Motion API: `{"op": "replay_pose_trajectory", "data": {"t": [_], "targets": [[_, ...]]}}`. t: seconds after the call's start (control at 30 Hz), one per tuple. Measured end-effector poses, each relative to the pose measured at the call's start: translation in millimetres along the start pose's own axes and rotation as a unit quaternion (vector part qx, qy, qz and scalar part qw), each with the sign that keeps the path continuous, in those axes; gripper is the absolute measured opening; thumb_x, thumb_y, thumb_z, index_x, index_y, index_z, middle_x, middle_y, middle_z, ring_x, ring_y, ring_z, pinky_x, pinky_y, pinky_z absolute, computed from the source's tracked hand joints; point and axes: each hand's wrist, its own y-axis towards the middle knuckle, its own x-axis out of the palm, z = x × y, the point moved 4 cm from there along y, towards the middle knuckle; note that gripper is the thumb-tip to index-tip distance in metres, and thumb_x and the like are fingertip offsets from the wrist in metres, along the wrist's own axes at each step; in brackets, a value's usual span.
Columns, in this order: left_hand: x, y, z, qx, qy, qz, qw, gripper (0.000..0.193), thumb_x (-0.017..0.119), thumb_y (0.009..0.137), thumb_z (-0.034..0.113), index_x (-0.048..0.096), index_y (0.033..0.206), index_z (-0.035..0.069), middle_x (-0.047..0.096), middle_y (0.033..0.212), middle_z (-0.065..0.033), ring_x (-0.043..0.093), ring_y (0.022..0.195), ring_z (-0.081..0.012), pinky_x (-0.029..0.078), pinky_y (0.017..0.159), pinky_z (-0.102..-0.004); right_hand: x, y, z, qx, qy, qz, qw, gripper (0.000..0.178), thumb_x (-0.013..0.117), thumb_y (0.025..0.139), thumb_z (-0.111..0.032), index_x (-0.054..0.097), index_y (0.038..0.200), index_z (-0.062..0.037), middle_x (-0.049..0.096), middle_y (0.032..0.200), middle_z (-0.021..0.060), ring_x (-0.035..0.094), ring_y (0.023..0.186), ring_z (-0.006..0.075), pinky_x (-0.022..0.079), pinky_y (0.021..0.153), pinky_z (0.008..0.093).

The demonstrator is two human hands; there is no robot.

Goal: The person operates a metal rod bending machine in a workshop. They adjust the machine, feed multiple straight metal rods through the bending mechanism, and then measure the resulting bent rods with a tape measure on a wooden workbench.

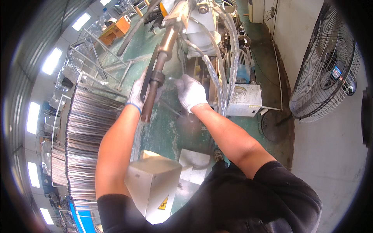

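Above the green floor (171,132), 1 metal shaft (147,106) slants down from a machine (176,19). Of the 2 white-gloved hands, the left hand (136,93) sits partly behind the shaft, its grip hidden, so I cannot tell how far it closes. The right hand (192,93), fingers curled, hangs just beside; whether it holds anything is unclear. Near the floor's right edge stands 1 fan (326,77).

A brownish, cylindrical metal shaft (160,64) with a thick dark ring collar (157,77) slants down from upper centre, its blunt end lowest, left of centre.
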Motion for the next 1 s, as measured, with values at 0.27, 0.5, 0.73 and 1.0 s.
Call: {"op": "replay_pose_trajectory", "data": {"t": [0.27,0.5,0.73,1.0], "targets": [[37.2,-33.8,24.6,-0.112,-0.166,0.023,0.979,0.066,0.063,0.104,0.075,0.076,0.104,0.011,0.073,0.072,-0.0107,0.067,0.049,-0.0241,0.055,0.043,-0.0378,-21.0,-11.6,-11.9,0.060,0.042,-0.087,0.994,0.032,0.055,0.114,-0.033,0.071,0.117,-0.0059,0.075,0.109,0.0305,0.070,0.108,0.0532,0.056,0.091,0.0551],[35.1,-68.9,56.1,-0.046,0.036,0.034,0.998,0.056,0.057,0.112,0.062,0.073,0.120,0.009,0.075,0.090,-0.0114,0.073,0.070,-0.0228,0.060,0.061,-0.0369,-12.6,12.8,-8.6,-0.182,0.112,-0.061,0.975,0.015,0.065,0.109,-0.017,0.074,0.115,-0.0053,0.074,0.096,0.0237,0.075,0.091,0.0467,0.060,0.075,0.0469],[13.2,-172.5,111.8,0.029,0.334,0.098,0.937,0.030,0.071,0.105,0.027,0.074,0.118,0.000,0.074,0.096,-0.0175,0.071,0.088,-0.0234,0.057,0.082,-0.0375,-20.4,72.5,60.4,-0.078,0.262,0.116,0.955,0.021,0.060,0.110,-0.018,0.071,0.100,-0.0036,0.068,0.088,0.0102,0.062,0.081,0.0245,0.053,0.076,0.0409],[-9.3,-378.1,80.8,0.007,0.353,0.337,0.873,0.016,0.074,0.102,0.004,0.073,0.117,-0.002,0.070,0.092,-0.0048,0.063,0.084,-0.0098,0.055,0.079,-0.0287,18.0,-14.3,145.2,0.141,0.339,-0.108,0.924,0.020,0.063,0.116,-0.027,0.071,0.112,-0.0091,0.057,0.083,-0.0074,0.048,0.072,0.0025,0.039,0.063,0.0223]]}}
